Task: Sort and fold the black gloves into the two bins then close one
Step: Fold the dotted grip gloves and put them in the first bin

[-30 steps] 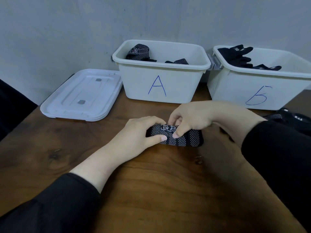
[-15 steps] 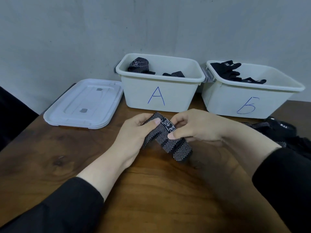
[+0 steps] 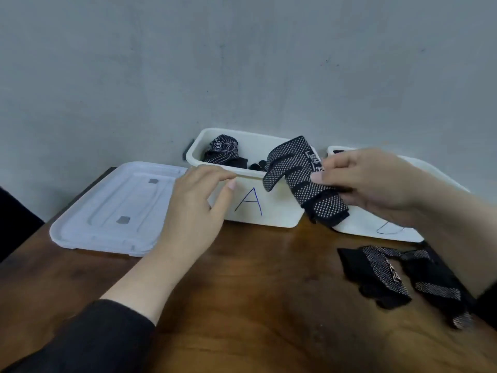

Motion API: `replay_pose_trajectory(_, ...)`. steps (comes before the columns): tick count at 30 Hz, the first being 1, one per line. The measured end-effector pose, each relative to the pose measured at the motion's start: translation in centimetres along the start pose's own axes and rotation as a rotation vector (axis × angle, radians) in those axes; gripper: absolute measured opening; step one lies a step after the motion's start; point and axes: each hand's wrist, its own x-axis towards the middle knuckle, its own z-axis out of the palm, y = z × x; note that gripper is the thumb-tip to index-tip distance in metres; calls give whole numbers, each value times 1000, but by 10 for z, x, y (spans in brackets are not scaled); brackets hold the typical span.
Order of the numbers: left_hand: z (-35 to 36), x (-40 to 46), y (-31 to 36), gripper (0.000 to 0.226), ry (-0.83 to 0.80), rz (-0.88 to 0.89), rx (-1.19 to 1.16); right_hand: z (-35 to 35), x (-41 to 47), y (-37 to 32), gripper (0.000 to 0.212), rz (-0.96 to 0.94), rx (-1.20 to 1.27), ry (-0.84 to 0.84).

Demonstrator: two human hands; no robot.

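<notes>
Grip of the right hand [image 3: 376,181]: thumb and fingers pinch a folded black glove with a white dot pattern [image 3: 301,181], holding it in the air over the front right corner of the white plastic bin marked with a blue letter A [image 3: 269,214]. One end of the glove points up over the bin's opening; the other end hangs down in front of the gap between the two bins. The left hand [image 3: 199,208] holds nothing, its fingers loosely bent and apart, hovering in front of the left part of bin A's front wall; whether it touches the wall cannot be told.

Inside bin A lies another dotted black glove [image 3: 222,149] near the back left, with more dark fabric beside it. A second white plastic bin [image 3: 360,227] stands just to the right of bin A, mostly hidden behind the right hand and wrist; only part of its blue marking shows.

A flat white plastic lid [image 3: 115,211] lies on the brown wooden desk [image 3: 242,305] to the left of bin A. Near the right edge of the desk, a loose pile of black gloves with dotted strips [image 3: 403,278] lies in front of the second bin. Both arms wear dark sleeves. A plain grey wall stands behind.
</notes>
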Motion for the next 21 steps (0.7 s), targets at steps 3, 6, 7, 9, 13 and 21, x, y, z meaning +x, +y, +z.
replay_pose_trajectory(3, 5, 30, -15, 35, -40, 90, 245, -23, 36, -25, 33, -17, -69, 133)
replay_pose_trajectory(6, 11, 52, -23, 56, -192, 36, 359, -28, 76, -35, 26, -1, -219, 220)
replay_pose_trajectory(7, 13, 56, -26, 62, -238, 28, 373, -24, 91, -35, 24, 6, -266, 234)
replay_pose_trajectory(9, 19, 60, -30, 65, -291, 48, 428, -15, 118, -32, 25, 52, -388, 244)
replay_pose_trajectory(13, 22, 61, -32, 67, -339, 77, 499, 10, 166, -19, 29, 158, -708, 232)
replay_pose_trajectory(21, 20, 61, -31, 67, -355, 48, 447, 34, 184, 11, 44, 11, -1485, 216)
